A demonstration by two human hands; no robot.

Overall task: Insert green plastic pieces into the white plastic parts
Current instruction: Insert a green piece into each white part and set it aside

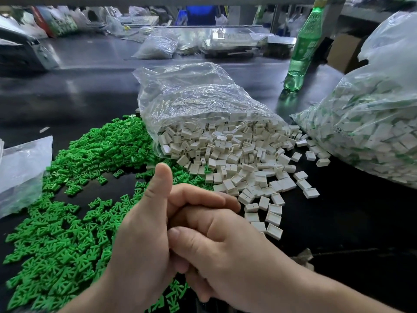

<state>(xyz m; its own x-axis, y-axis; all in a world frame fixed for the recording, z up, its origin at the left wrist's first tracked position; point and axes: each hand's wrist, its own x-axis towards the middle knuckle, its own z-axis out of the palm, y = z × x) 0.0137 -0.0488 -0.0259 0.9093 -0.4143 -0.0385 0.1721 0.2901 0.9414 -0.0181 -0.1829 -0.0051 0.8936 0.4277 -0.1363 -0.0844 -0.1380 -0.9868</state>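
A wide pile of small green plastic pieces [67,222] covers the dark table [349,222] at the left and front. White plastic parts [237,159] spill from the mouth of a clear bag [191,98] in the middle. Low in the foreground my hands are clasped together above the green pile. My left hand [144,233] has its thumb pointing up and its fingers curled over the fingers of my right hand [225,251]. My right thumb presses against the left palm. My right fingertips are hidden inside the left hand. No piece shows between the hands.
A big clear bag of white parts with green showing inside [372,132] lies at the right. A green bottle [304,48] stands behind it, near a cardboard box [345,50]. A flat plastic bag [20,168] lies at the left edge. More bags clutter the far table.
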